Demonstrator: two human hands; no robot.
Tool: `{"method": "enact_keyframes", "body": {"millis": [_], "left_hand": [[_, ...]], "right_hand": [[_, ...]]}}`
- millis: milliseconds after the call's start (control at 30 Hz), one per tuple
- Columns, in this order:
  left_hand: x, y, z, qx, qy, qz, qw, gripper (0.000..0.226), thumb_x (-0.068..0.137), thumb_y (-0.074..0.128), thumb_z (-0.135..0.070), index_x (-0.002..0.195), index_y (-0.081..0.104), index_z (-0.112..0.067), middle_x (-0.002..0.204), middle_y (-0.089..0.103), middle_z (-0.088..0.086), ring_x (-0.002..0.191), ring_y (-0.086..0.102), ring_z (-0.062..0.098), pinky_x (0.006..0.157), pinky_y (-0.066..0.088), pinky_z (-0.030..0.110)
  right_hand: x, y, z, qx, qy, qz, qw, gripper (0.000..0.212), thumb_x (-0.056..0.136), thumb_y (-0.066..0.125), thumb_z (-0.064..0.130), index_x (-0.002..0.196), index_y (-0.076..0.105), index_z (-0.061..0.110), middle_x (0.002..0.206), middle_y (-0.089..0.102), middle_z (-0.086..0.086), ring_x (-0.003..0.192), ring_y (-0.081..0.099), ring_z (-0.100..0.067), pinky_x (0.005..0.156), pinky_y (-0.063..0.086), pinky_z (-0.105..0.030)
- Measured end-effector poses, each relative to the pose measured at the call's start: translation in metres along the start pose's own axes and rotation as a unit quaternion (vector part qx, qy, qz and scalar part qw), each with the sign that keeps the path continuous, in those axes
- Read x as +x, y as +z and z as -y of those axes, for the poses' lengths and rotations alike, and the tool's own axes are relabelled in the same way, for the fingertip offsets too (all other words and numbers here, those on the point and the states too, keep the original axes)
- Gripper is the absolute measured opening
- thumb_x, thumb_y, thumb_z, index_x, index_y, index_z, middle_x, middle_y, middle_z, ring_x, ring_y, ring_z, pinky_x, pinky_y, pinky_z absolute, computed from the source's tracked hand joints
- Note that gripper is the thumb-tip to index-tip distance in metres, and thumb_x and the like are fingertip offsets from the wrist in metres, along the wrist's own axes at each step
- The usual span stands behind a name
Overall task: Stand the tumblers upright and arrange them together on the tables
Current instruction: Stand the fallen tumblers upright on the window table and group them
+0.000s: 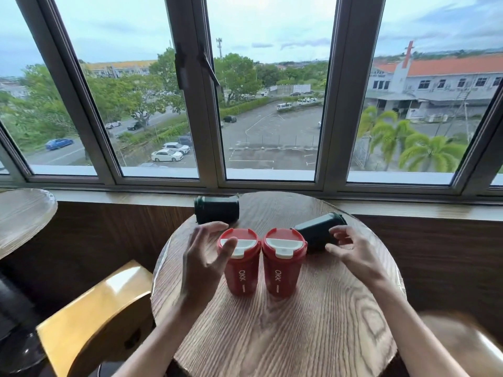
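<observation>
Two red tumblers with white lids stand upright side by side in the middle of the round wooden table (285,336): the left red tumbler (241,268) and the right red tumbler (283,268). A dark green tumbler (216,210) lies on its side at the table's far left edge. Another dark green tumbler (318,231) lies on its side at the right, just behind the right red one. My left hand (204,259) hovers open beside the left red tumbler, fingers spread. My right hand (353,251) is open, its fingers next to the lying right green tumbler.
A window sill (408,208) and wood-panelled wall run just behind the table. A second round table (21,213) is at the far left. A yellow wooden chair (95,317) stands left of the table, and another seat (468,344) at the lower right.
</observation>
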State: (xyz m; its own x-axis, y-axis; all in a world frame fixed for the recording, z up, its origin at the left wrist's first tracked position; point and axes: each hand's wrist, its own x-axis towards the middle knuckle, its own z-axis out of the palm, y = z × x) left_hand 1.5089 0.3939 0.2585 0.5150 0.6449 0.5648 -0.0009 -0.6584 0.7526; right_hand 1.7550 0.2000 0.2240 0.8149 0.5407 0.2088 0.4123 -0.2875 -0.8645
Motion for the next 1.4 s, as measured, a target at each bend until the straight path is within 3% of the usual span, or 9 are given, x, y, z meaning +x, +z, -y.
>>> {"method": "enact_keyframes", "body": {"millis": [100,267,433,533,733,933,1167,1300,1400], "left_hand": [[0.015,0.016,-0.029,0.097,0.128,0.091,0.983,0.031,0.082,0.061,-0.050,0.101,0.067,-0.026,0.106,0.066,-0.012,0.104,0.058,0.003,0.091,0.042,0.023],[0.020,0.041,-0.041,0.252,0.241,0.211,0.913,0.048,0.076,0.063,-0.063,0.110,0.068,-0.029,0.112,0.065,-0.014,0.109,0.052,0.007,0.103,0.034,0.030],[0.017,0.046,-0.038,0.267,0.213,0.235,0.910,0.046,0.074,0.069,-0.054,0.113,0.065,-0.031,0.115,0.063,-0.017,0.109,0.057,0.009,0.099,0.043,0.035],[0.013,0.046,-0.036,0.257,0.201,0.221,0.919,0.042,0.072,0.074,-0.049,0.110,0.066,-0.031,0.113,0.064,-0.017,0.105,0.060,0.007,0.093,0.047,0.036],[0.008,0.047,-0.036,0.256,0.189,0.201,0.926,0.043,0.073,0.076,-0.046,0.112,0.067,-0.031,0.114,0.065,-0.018,0.103,0.059,0.005,0.088,0.049,0.029],[0.005,0.047,-0.036,0.255,0.168,0.196,0.932,0.041,0.074,0.075,-0.046,0.111,0.066,-0.031,0.115,0.065,-0.018,0.104,0.060,0.006,0.088,0.051,0.034],[0.004,0.047,-0.038,0.259,0.162,0.198,0.931,0.043,0.076,0.072,-0.048,0.115,0.066,-0.031,0.118,0.065,-0.017,0.107,0.059,0.007,0.089,0.052,0.036],[0.004,0.046,-0.039,0.256,0.160,0.207,0.931,0.044,0.077,0.071,-0.047,0.118,0.065,-0.030,0.121,0.064,-0.016,0.110,0.058,0.007,0.091,0.051,0.037],[0.005,0.044,-0.039,0.257,0.164,0.212,0.929,0.044,0.079,0.072,-0.046,0.119,0.064,-0.030,0.122,0.064,-0.016,0.110,0.057,0.006,0.091,0.051,0.035]], "right_hand": [[0.038,-0.018,-0.004,-0.090,0.008,0.001,0.996,0.061,0.070,0.082,0.021,0.125,0.055,0.024,0.125,0.050,-0.009,0.119,0.047,-0.026,0.098,0.039,-0.036],[0.085,-0.029,-0.007,-0.219,0.018,0.202,0.954,0.110,0.039,0.077,0.040,0.142,0.037,0.031,0.141,0.043,-0.009,0.130,0.041,-0.027,0.111,0.035,-0.043],[0.102,-0.030,-0.013,-0.259,-0.025,0.259,0.930,0.101,0.044,0.080,0.022,0.137,0.040,0.031,0.128,0.048,0.004,0.120,0.048,-0.021,0.104,0.041,-0.041],[0.101,-0.031,-0.017,-0.257,-0.050,0.250,0.932,0.100,0.040,0.079,0.034,0.133,0.042,0.037,0.123,0.050,0.008,0.114,0.047,-0.018,0.101,0.041,-0.039],[0.098,-0.029,-0.007,-0.099,-0.068,0.297,0.947,0.089,0.053,0.090,0.016,0.125,0.045,0.040,0.124,0.054,-0.003,0.116,0.053,-0.022,0.094,0.048,-0.033],[0.106,-0.006,0.039,-0.202,-0.175,0.288,0.920,0.096,0.044,0.089,0.042,0.126,0.039,0.048,0.129,0.044,0.014,0.122,0.044,-0.017,0.103,0.044,-0.043],[0.102,0.027,0.085,-0.273,-0.232,0.307,0.882,0.096,0.061,0.087,0.035,0.143,0.038,0.040,0.148,0.035,0.009,0.134,0.032,-0.020,0.100,0.023,-0.025],[0.104,0.035,0.088,-0.257,-0.211,0.340,0.879,0.093,0.064,0.088,0.032,0.142,0.039,0.043,0.147,0.035,0.007,0.135,0.032,-0.017,0.105,0.026,-0.028],[0.102,0.036,0.090,-0.197,-0.183,0.370,0.889,0.094,0.065,0.088,0.014,0.143,0.040,0.033,0.139,0.048,0.003,0.130,0.044,-0.014,0.097,0.033,-0.008]]}}
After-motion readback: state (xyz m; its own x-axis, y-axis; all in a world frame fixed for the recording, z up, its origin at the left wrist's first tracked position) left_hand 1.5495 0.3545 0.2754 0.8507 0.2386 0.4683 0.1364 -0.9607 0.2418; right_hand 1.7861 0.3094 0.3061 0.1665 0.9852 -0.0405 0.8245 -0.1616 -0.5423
